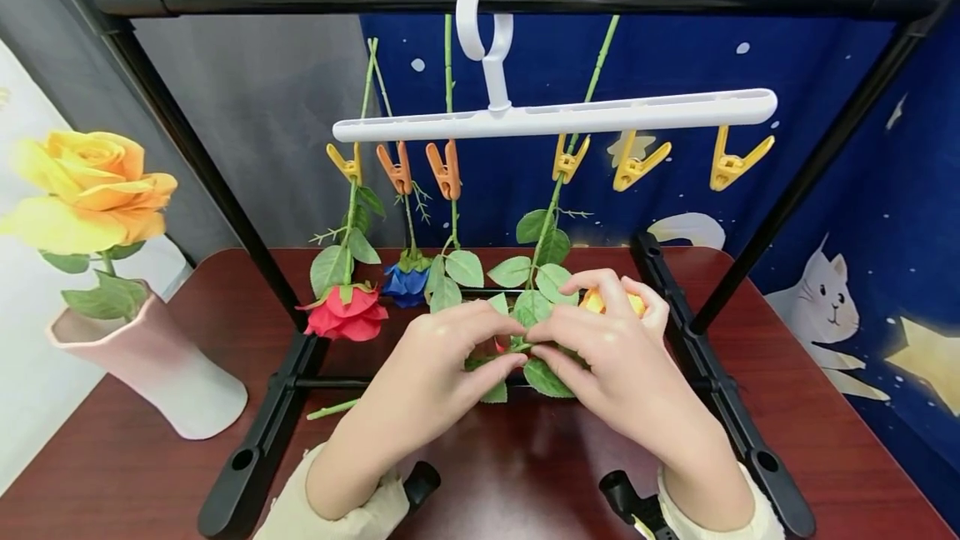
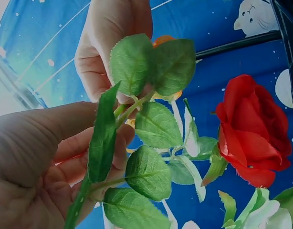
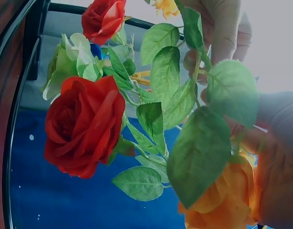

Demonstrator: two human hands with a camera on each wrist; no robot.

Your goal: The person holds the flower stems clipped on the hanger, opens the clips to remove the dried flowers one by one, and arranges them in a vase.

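Observation:
Over the table's middle, both hands hold one leafy orange rose (image 1: 633,303). My left hand (image 1: 450,357) pinches its green stem (image 2: 96,157), whose bare end (image 1: 333,408) pokes out to the lower left. My right hand (image 1: 600,340) curls over the leaves next to the orange flower (image 3: 223,200). A red rose (image 3: 84,124) hangs right beside the hands, mostly hidden behind them in the head view. Above, a white clip hanger (image 1: 555,115) on the black rail (image 1: 675,1) holds stems upside down, with another red rose (image 1: 345,312) and a blue rose (image 1: 407,283).
A pink vase (image 1: 150,365) with a yellow rose (image 1: 90,190) stands at the left of the dark red table (image 1: 825,407). Two yellow clips (image 1: 637,165) at the hanger's right end are empty. The rack's black base bars (image 1: 720,407) flank the hands.

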